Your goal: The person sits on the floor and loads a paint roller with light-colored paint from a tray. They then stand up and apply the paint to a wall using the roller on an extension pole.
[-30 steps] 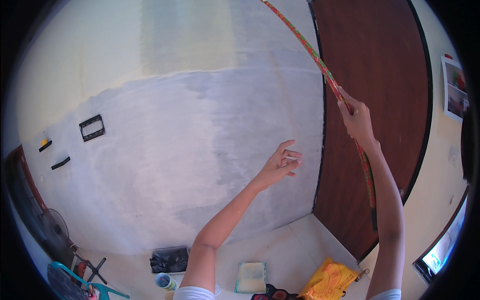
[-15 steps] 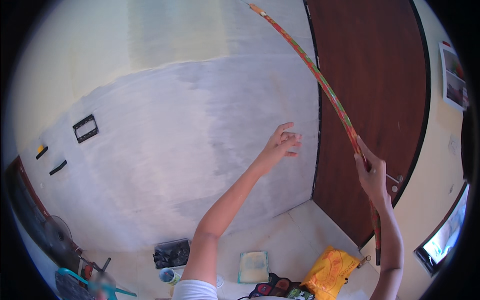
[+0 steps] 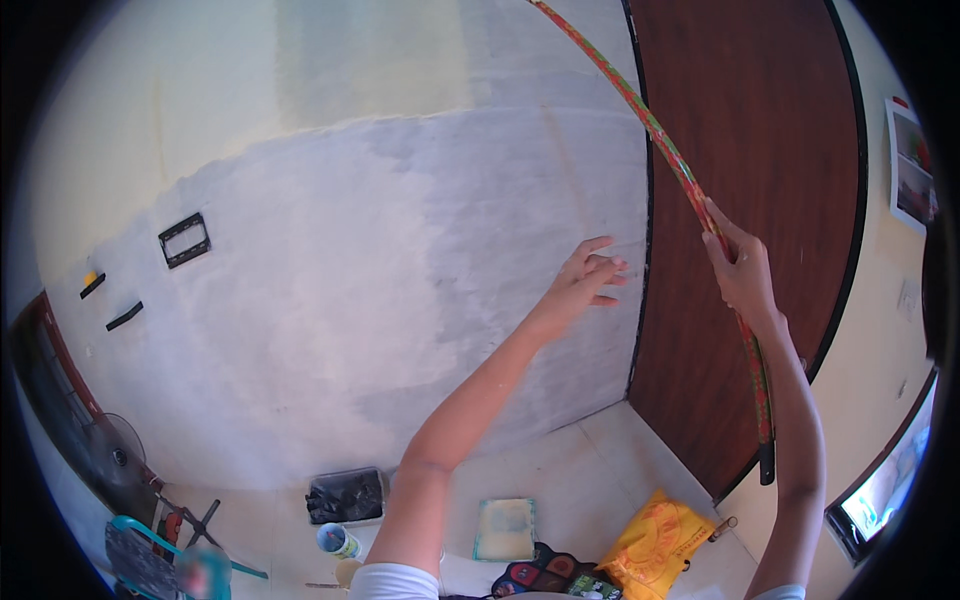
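Observation:
My right hand (image 3: 738, 265) grips a long, thin red-and-green patterned pole (image 3: 670, 160) that runs from the top of the view down past my forearm to a dark end cap near the brown door (image 3: 740, 120). My left hand (image 3: 585, 278) is raised with fingers spread, flat against or just off the grey-white patched wall (image 3: 350, 260), close to the door's black frame. The pole's upper end leaves the view at the top.
On the floor below lie a black paint tray (image 3: 345, 495), a small can (image 3: 337, 540), a flat greenish pad (image 3: 505, 528), a yellow bag (image 3: 655, 545) and a dark patterned item (image 3: 545, 578). A fan (image 3: 115, 455) and teal chair (image 3: 150, 555) stand at left.
My right hand has slid down the pole, then lifted slightly, and the view has shifted. My left hand has stayed spread by the wall near the door frame.

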`<state>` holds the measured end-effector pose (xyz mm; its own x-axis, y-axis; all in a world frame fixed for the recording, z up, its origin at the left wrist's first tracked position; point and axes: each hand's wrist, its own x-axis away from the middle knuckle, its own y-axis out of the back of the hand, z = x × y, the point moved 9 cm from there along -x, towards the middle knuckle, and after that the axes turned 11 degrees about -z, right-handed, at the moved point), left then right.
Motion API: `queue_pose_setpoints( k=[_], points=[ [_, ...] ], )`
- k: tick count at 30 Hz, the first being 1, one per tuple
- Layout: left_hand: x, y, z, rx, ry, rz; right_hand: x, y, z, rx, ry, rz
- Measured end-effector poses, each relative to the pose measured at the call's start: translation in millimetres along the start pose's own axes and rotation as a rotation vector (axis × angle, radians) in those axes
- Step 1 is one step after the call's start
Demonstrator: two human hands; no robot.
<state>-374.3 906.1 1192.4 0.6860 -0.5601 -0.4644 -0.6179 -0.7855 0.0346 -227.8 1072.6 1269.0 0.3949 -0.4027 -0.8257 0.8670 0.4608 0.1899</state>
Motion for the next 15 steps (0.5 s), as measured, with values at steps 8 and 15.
queue_pose_setpoints(
  k=[8, 15],
  points=[
    [-5, -10, -4, 0.031, 0.019, 0.003, -63, -7, 31, -0.006, 0.046, -0.031],
    [8, -19, 1, 0.017, 0.039, 0.015, -12, -1, 17, -0.019, 0.09, -0.015]
  ],
)
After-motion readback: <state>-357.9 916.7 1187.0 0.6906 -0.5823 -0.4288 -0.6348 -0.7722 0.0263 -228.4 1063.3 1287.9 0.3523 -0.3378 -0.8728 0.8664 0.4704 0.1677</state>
